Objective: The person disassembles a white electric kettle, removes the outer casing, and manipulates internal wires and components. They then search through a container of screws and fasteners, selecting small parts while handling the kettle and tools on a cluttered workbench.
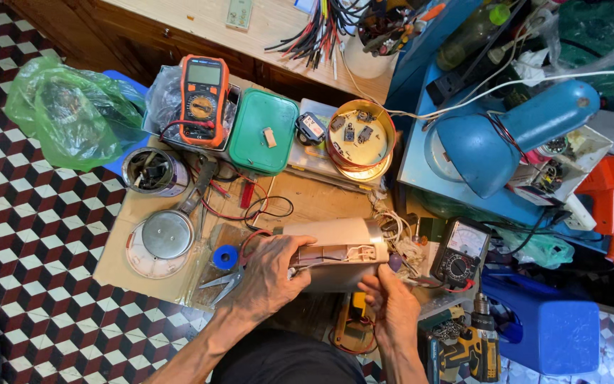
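So, left hand (270, 274) clamps beige casing (335, 245) | right hand (391, 307) pinches its 5 o'clock edge | wiring exposed, probing looks next.

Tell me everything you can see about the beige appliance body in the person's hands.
The beige appliance body looks like smooth plastic, rounded and lying on its side over the wooden work surface. Its open underside shows a brownish cavity with white wiring. The left hand grips its left end; the right hand supports it from below. Loose wires trail from its right end.
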Available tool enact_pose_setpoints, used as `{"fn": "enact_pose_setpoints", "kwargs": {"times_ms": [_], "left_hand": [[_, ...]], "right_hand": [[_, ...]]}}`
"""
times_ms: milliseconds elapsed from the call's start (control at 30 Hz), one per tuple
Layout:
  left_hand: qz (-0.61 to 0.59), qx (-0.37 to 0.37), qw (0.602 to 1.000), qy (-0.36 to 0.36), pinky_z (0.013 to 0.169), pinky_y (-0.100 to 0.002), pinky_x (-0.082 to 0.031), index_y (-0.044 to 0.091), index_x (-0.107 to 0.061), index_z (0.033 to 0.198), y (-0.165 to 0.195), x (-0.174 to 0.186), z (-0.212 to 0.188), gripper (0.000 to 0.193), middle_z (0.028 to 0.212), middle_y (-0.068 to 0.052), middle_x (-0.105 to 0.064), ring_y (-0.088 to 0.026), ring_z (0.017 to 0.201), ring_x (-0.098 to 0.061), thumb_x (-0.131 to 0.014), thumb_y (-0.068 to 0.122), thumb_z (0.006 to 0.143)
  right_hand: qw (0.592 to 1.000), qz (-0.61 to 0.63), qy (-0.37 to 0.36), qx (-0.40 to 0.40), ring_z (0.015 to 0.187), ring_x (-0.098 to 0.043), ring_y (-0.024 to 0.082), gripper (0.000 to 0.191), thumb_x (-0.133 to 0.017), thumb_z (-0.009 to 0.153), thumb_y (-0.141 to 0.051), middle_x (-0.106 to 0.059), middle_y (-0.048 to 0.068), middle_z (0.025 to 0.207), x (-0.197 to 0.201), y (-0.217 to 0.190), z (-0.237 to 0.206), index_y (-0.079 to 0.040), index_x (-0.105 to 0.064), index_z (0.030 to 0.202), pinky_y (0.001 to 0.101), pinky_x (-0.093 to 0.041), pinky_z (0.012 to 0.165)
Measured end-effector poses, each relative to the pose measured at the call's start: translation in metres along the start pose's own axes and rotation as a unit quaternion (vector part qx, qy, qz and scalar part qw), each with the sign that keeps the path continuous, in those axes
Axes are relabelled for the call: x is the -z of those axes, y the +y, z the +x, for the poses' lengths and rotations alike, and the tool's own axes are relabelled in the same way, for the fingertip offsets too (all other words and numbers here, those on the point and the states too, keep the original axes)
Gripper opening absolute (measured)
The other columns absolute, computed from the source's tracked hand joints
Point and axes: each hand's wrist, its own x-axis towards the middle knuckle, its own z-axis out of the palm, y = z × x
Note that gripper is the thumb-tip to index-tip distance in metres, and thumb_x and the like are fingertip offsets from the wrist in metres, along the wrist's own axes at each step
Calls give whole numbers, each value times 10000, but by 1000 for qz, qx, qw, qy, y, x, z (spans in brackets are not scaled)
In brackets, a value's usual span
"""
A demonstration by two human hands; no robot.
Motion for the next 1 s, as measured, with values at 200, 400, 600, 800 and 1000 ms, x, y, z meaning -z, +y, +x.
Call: {"fn": "enact_pose_setpoints", "kwargs": {"times_ms": [200, 400, 600, 800, 1000], "left_hand": [[-25, 74, 996, -44, 964, -436, -473, 83, -560, 1298, -8, 50, 5, 606, 1125, -144, -693, -341, 1075, -637, -761, 117, 727], [-24, 134, 988, -68, 975, -431, -465, 96, -586, 1287, 10, 38, -24, 557, 1153, -139, -682, -365, 1124, -599, -753, 106, 756], [76, 57, 994, -48, 952, -437, -465, 74, -601, 1219, 87, -9, -28, 515, 1133, -122, -685, -302, 1077, -651, -778, 127, 738], [122, 18, 983, -137, 835, -429, -491, 60, -591, 1266, 181, -89, 11, 619, 1039, -100, -699, -293, 982, -652, -850, 201, 722], [173, -6, 979, -111, 743, -456, -517, 83, -637, 1146, 225, -153, 47, 502, 972, -115, -721, -328, 902, -669, -832, 133, 686]], "right_hand": [[993, 36, -73, -84, 796, -743, 210, 344, -689, 998, -299, -755, 128, 879, -55, 8, -20, 32, -688, 1091, 248, -529, 611], [990, 37, -118, -72, 809, -755, 221, 300, -636, 967, -286, -767, 126, 871, -42, -7, -35, -6, -668, 1069, 295, -582, 691], [986, -7, -154, -58, 785, -751, 203, 324, -635, 972, -307, -775, 133, 872, 32, -36, -44, -1, -675, 1070, 287, -579, 689], [975, -115, -188, -36, 686, -725, 172, 384, -635, 964, -329, -779, 114, 824, 120, -90, -38, 20, -750, 1074, 264, -555, 600], [971, -140, -192, -22, 641, -706, 161, 379, -644, 965, -329, -763, 103, 774, 164, -135, -22, 24, -775, 1010, 259, -524, 553]]}}
